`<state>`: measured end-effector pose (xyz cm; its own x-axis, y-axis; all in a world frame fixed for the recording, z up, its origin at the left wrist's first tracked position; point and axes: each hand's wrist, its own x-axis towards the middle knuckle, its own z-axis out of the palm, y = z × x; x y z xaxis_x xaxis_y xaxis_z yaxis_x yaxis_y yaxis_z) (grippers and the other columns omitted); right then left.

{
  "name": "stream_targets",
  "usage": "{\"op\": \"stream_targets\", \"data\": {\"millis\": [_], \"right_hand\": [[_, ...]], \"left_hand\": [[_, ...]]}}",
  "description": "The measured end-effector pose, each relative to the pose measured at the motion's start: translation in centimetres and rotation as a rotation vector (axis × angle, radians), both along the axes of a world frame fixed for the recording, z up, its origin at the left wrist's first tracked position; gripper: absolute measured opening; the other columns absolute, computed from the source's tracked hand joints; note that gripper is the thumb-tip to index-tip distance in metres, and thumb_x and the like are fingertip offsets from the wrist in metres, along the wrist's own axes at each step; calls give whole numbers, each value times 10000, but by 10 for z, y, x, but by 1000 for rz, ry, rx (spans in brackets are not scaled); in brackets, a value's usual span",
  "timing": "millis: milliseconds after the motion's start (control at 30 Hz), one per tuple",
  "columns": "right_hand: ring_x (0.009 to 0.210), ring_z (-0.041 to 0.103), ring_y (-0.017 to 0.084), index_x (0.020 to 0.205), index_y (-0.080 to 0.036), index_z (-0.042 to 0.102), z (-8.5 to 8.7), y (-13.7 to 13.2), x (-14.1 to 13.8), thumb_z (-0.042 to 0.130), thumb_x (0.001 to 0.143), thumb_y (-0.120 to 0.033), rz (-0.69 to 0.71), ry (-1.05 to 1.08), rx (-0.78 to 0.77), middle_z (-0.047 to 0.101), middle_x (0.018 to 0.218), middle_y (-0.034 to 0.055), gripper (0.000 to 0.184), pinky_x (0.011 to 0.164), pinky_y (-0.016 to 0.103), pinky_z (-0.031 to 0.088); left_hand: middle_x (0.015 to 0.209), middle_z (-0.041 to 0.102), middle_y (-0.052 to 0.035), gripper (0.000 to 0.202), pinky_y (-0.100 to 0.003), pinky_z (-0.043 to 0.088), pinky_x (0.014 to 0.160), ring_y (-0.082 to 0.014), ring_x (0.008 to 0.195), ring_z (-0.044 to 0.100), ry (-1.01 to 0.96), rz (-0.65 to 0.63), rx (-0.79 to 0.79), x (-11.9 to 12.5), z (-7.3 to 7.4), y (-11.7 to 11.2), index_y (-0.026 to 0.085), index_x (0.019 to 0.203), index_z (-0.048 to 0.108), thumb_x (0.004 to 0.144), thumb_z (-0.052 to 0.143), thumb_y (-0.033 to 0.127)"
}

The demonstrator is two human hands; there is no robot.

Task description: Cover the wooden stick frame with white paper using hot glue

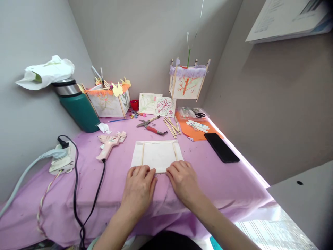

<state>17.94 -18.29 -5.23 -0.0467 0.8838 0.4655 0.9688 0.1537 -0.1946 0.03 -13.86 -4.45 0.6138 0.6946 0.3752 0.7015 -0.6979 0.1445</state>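
A white sheet, paper or thin cloth, lies flat on the table with thin wooden sticks along its sides. Its near edge is folded into a narrow roll. My left hand has its fingers curled together over the near left corner, thumb at the edge. Across from it, my right hand grips the near right corner in the same way. The fingertips of both hands partly hide that edge. Beyond the sheet lie pruning shears with one red handle and several short wooden sticks.
A pink glue gun rests at left, its black cord running off the front edge. Further left are a power strip and a green bottle. A black phone lies right, near orange paper. A decorated lantern hangs behind.
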Motion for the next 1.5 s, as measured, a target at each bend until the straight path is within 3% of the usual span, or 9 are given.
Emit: {"op": "stream_targets", "data": {"millis": [100,233,533,700,800,900,1100,1367,1500], "right_hand": [[836,504,194,735,-197,636,8,-7,13,591,884,-189,-14,-23,13,619,739,12,155,814,375,319],[861,503,199,821,-194,641,16,-8,5,571,889,-180,31,35,-7,638,827,29,99,784,347,343],[770,502,181,751,-187,593,-5,4,-12,554,896,-180,-4,9,-9,586,775,28,150,702,306,384],[896,541,207,783,-208,634,-5,-9,7,540,896,-142,-51,-30,64,631,775,25,160,980,447,329],[1049,542,243,968,-188,661,-3,-15,3,516,909,-173,-63,-11,83,686,957,65,157,1035,486,313],[1225,479,257,1244,-101,565,-5,-16,-11,460,919,-171,4,-16,104,594,1279,134,349,1058,449,353],[1285,465,246,1296,-82,546,-12,-16,-21,399,945,-218,123,-28,-21,525,1364,137,404,1080,428,388],[1296,450,239,1313,-100,532,4,-4,-10,389,946,-233,79,24,-36,518,1373,142,416,1075,432,391],[1390,290,268,1366,-70,461,16,36,-5,368,935,-227,-54,9,-25,367,1476,171,469,1118,479,283]], "left_hand": [[988,600,-67,216,-521,363,974,-229,945,544,6,13,41,-3,4,-1,189,1062,609,899,489,262],[1034,594,-88,217,-448,427,882,-233,954,532,-75,10,49,2,8,-4,164,1078,586,888,488,208],[850,570,-62,180,-393,475,766,-212,826,528,-46,28,13,21,-5,-3,165,855,587,901,415,138],[909,597,-73,166,-400,505,791,-214,874,559,-100,30,35,12,-5,-5,169,930,602,905,438,169],[1041,622,-107,221,-415,521,839,-228,970,576,-156,24,71,11,-6,-7,147,1056,591,903,437,185],[1172,620,-142,309,-422,502,929,-241,1100,566,-171,-24,172,14,-16,-7,112,1163,561,892,422,164],[1298,586,-124,431,-445,447,1018,-253,1212,533,-26,-83,203,14,-38,-7,106,1242,543,829,420,105],[1232,615,-145,327,-423,510,933,-230,1099,605,-76,17,28,23,1,3,140,1164,582,904,388,186],[1446,394,-210,477,-517,364,1069,-304,1369,334,45,83,25,42,10,42,67,1341,442,902,367,239]]}}
